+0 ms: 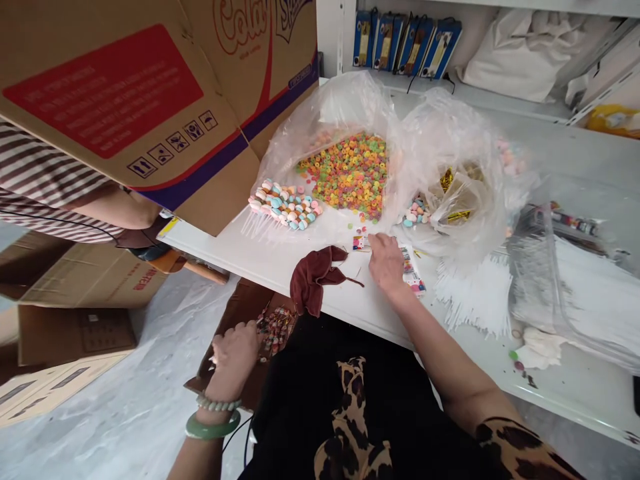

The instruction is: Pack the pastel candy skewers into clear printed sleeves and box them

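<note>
Striped-sleeve co-worker's arm (115, 207) far left, under big cardboard carton (125, 113). Left hand (233, 353) curled, narrow, just over brown cardboard tray (215, 373) holding candy sticks (275, 330); can't tell if gripping anything. Maroon cloth (315, 277) on white table (260, 267). Behind it, clear plastic bag (330, 113) of colorful candy rings (345, 177). Right hand (386, 263) narrow, fingers curled down, just beside small printed cards (413, 277), nothing visibly held. Loose white sticks (475, 293) further right.

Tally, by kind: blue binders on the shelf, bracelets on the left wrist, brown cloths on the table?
Blue binders: 5
Bracelets on left wrist: 2
Brown cloth: 1
Total: 8
</note>
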Motion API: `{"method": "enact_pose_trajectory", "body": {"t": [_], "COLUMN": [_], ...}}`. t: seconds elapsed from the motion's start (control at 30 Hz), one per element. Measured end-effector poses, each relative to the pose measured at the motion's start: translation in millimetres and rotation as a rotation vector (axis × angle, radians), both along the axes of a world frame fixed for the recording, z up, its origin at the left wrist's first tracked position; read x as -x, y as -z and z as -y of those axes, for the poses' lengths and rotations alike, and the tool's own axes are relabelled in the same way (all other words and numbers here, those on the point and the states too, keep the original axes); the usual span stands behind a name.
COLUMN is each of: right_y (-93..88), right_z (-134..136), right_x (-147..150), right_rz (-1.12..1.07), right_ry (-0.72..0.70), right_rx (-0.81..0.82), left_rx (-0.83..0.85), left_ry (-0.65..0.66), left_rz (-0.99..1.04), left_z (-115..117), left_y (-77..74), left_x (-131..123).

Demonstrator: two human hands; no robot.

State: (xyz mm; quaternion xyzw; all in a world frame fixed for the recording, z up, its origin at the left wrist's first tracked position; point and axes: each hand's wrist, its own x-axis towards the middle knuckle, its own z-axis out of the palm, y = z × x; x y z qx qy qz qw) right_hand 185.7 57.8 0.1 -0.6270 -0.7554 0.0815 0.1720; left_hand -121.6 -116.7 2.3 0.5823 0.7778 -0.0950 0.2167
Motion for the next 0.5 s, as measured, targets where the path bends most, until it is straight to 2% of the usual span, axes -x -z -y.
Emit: {"method": "enact_pose_trajectory", "body": {"t": [0.07, 0.13, 0.2, 0.33, 0.4, 0.5], "right_y": [6.9, 13.7, 17.1, 8.3, 0.0, -8.6], "right_z": [-27, -38, -32, 5, 22, 37], "right_x": [-17, -26, -29, -24, -20, -16], "right_rz": [0.054, 0.043, -0.064, -0.437, -0.562, -0.647], "right_ry": [0.011, -0.005, -0.025, -0.164, -0.217, -0.291], "right_rx": [0.006, 0.019, -0.036, -0.2, -0.215, -0.178], "left_rx": [-0.096, -0.181, -0.252, -0.205, -0.032, 0.342], "left_ry": [-0.052, -0.122, -0.259, -0.593, -0.629, -0.529], "left_rz": [0.145, 0.434, 0.803, 1.405, 1.64, 1.816], "left_z": [-14, -34, -57, -98, -112, -120], "left_y": [-5.9, -13.2, -17.8, -16.9, -14.8, -13.7], "left_x": [-16, -40, -63, -97, -110, -125]}}
